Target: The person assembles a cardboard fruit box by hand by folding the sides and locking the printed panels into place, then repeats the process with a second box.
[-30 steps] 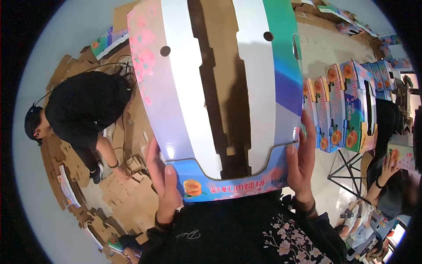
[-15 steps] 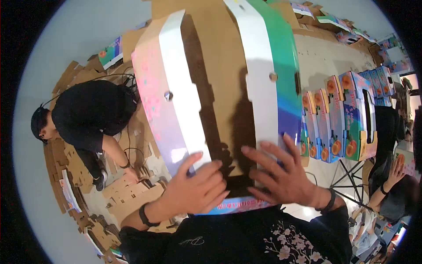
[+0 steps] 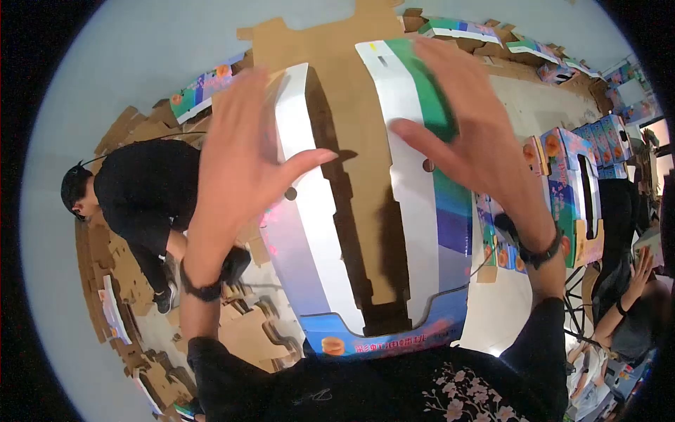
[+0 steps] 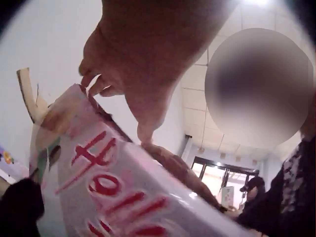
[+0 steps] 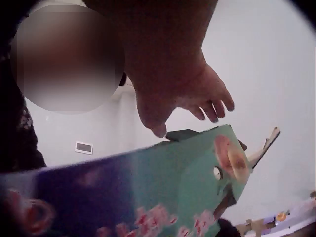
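A printed cardboard fruit carton (image 3: 450, 228) stands in front of me, its top parted along a long middle gap. White flaps (image 3: 313, 204) line both sides of the gap, and a plain brown end flap (image 3: 316, 43) stands up at the far end. My left hand (image 3: 242, 158) is over the far left side, fingers straight and thumb out across the white flap. On the far right side my right hand (image 3: 478, 130) is spread likewise. Both wrist views show each thumb right at the carton's upper edge. The near end panel (image 3: 394, 344) lies against my shirt.
Finished-looking cartons (image 3: 573, 197) stand in a row at right. To the left a person in black (image 3: 151, 190) bends over flat brown cardboard (image 3: 249, 337) on the floor. More printed carton pieces (image 3: 460, 29) lie along the far wall. Another person's hand (image 3: 636, 281) shows at right.
My hands left the near corners, passed over the near flaps, and moved forward to the far end. More of the carton's far end and its raised brown flap now shows.
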A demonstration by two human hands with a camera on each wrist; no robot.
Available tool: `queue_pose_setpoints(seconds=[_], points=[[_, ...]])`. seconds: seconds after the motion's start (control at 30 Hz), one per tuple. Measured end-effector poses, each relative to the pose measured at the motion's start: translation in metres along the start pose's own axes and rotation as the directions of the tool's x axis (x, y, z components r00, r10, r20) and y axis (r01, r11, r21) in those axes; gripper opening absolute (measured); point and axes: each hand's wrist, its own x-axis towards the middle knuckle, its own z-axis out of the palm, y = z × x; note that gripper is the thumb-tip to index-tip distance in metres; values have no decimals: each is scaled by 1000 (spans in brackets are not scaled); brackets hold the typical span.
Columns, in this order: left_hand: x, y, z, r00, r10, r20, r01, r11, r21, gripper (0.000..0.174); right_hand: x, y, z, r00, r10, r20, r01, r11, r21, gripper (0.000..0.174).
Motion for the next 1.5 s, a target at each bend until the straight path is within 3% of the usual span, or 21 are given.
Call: queue_pose_setpoints(seconds=[0.1,0.23,0.27,0.33,0.37,0.5,0.6,0.63,0.67,0.77,0.87,0.93,1.0,1.03,1.13,1.23,1.27,1.33,1.37,1.47,1.5], points=[[11,6,19,980,-117,163,113,993,33,73,5,1,29,999,17,34,-16,999,-27,56],[2,21,13,979,-160,122,174,979,-105,52,-1,-7,31,992,98,83,-106,989,105,48],[-2,16,13,991,-125,44,131,971,-198,48,-1,-5,29,991,108,83,-120,980,156,44],[-4,18,2,980,-178,83,196,914,-354,39,2,-11,19,990,118,84,-133,969,208,38],[-10,17,1,912,-362,190,409,820,-400,41,5,-14,15,988,121,91,-138,966,218,35],[9,19,-11,908,-225,353,309,929,-205,37,11,-17,5,985,119,123,-144,965,217,29],[24,-2,-24,790,-40,612,388,805,-449,33,8,-12,12,986,103,133,-131,966,224,30],[41,-5,-36,624,-57,779,470,824,-316,34,6,-10,14,985,106,137,-134,967,219,32],[40,-11,-34,630,-70,774,541,754,-372,33,7,-9,16,985,106,139,-134,967,216,34],[26,-30,-23,681,-125,722,655,544,-523,21,18,2,5,978,-77,-194,101,988,120,42],[9,-52,-22,879,-250,406,470,593,-654,17,14,17,-47,988,-41,-152,27,996,-90,48],[3,-50,-30,833,-449,322,530,483,-697,21,9,22,-82,999,2,-46,-12,976,-215,50],[-4,-45,-42,730,-608,314,593,334,-733,24,-11,43,-104,974,177,-144,-168,983,68,47],[-10,-40,-41,704,-643,303,596,301,-745,28,-19,51,-112,947,270,-171,-232,949,213,46],[-28,-17,-38,639,-662,391,606,120,-786,26,-49,45,-125,918,343,-199,-330,939,95,45],[-57,4,-28,625,-466,626,722,39,-691,21,-75,6,-91,882,459,-107,-430,877,214,48],[-62,19,-27,476,-412,777,811,-136,-569,24,-84,-10,-80,892,451,-31,-431,868,247,50],[-72,37,-15,372,-259,891,869,-241,-433,23,-101,-33,-57,929,337,154,-368,892,262,62],[-72,45,-13,415,-187,890,870,-204,-448,22,-108,-42,-47,936,232,263,-299,920,253,71],[-73,59,0,530,-41,847,848,31,-529,21,-106,-83,-22,897,292,333,-391,875,287,95],[-68,68,4,482,-74,873,868,-94,-488,22,-107,-89,-19,898,309,312,-404,861,309,100]])
